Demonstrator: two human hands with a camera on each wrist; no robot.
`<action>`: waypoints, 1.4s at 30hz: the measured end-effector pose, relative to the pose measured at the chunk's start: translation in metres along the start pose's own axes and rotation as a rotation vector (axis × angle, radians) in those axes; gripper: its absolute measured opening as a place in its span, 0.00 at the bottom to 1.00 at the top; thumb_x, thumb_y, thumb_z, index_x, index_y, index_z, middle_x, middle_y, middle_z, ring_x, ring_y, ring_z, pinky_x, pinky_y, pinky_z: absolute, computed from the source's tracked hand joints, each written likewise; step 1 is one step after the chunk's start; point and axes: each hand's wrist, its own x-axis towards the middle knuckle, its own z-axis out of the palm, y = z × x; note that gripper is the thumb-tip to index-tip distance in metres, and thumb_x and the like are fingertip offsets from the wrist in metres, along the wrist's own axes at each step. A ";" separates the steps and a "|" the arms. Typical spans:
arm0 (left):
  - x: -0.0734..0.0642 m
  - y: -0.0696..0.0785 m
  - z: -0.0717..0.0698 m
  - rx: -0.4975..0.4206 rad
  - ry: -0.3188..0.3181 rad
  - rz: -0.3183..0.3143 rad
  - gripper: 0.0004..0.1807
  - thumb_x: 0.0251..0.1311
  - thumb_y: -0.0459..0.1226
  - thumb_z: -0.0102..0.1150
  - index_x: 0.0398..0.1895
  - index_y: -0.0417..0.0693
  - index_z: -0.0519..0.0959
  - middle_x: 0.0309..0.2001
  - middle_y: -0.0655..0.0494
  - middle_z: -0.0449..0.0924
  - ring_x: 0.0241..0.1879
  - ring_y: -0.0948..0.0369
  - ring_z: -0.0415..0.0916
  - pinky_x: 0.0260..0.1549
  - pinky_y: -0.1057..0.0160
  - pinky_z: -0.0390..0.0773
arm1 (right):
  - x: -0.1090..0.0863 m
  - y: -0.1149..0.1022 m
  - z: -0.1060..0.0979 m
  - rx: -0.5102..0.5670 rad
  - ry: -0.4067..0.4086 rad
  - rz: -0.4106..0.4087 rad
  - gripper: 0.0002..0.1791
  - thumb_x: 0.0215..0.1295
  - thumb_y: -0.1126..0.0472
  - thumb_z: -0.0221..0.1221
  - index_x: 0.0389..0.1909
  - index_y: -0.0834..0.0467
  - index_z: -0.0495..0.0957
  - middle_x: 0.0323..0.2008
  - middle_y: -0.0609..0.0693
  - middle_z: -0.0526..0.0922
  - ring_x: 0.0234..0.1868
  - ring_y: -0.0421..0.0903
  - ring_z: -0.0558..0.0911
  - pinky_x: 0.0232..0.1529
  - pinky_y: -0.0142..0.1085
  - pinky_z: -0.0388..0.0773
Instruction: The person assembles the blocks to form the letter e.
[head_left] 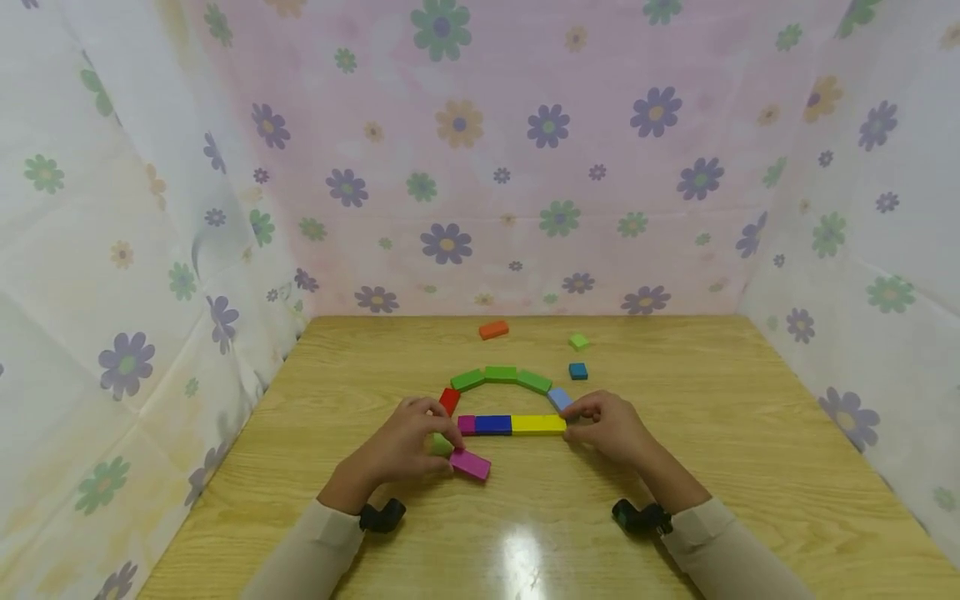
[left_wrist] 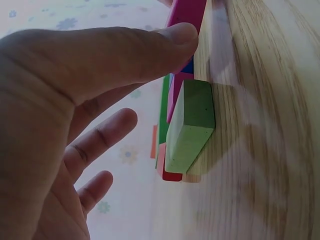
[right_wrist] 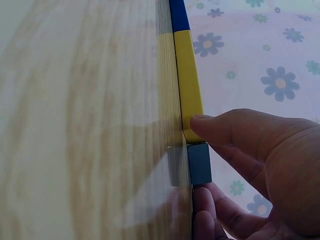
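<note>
My left hand [head_left: 405, 442] pinches a magenta block [head_left: 471, 465] by its left end, tilted close over the table. Beside those fingers lies a light green block [left_wrist: 192, 130], partly hidden in the head view. My right hand [head_left: 611, 425] pinches the right end of a yellow block [head_left: 538, 426], thumb on its near side, with the index finger mostly hidden behind. Those fingers also reach a light blue block [head_left: 559, 400], which looks grey-blue in the right wrist view. Left of the yellow block, a dark blue block [head_left: 492, 426] and a short magenta block [head_left: 467, 426] continue the straight row.
Behind the row, a red block [head_left: 449, 402], several green blocks [head_left: 501, 375] and the light blue one form an arch. Farther back lie an orange block [head_left: 493, 330], a small light green block [head_left: 578, 342] and a teal block [head_left: 577, 372]. Flowered cloth surrounds the wooden table [head_left: 337, 358].
</note>
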 end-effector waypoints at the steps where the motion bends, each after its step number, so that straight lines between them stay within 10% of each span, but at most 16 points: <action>1: 0.000 -0.001 0.000 0.003 -0.004 -0.008 0.16 0.49 0.45 0.82 0.39 0.72 0.85 0.42 0.77 0.80 0.59 0.62 0.67 0.67 0.41 0.61 | 0.001 0.001 0.000 0.001 -0.001 0.001 0.13 0.60 0.57 0.73 0.46 0.46 0.90 0.61 0.54 0.79 0.62 0.57 0.77 0.61 0.59 0.76; 9: -0.003 -0.002 0.007 -0.006 -0.052 -0.097 0.16 0.50 0.47 0.81 0.37 0.79 0.84 0.52 0.70 0.75 0.65 0.57 0.62 0.66 0.40 0.64 | 0.000 0.005 0.002 -0.009 -0.004 0.008 0.13 0.60 0.56 0.74 0.46 0.47 0.90 0.59 0.54 0.81 0.60 0.56 0.78 0.61 0.58 0.76; 42: -0.001 -0.003 0.004 0.052 -0.083 0.001 0.13 0.54 0.41 0.77 0.40 0.68 0.85 0.48 0.74 0.81 0.62 0.63 0.70 0.77 0.43 0.49 | -0.001 -0.001 0.001 0.002 0.010 -0.002 0.12 0.61 0.57 0.73 0.46 0.47 0.89 0.58 0.53 0.80 0.61 0.56 0.78 0.63 0.59 0.75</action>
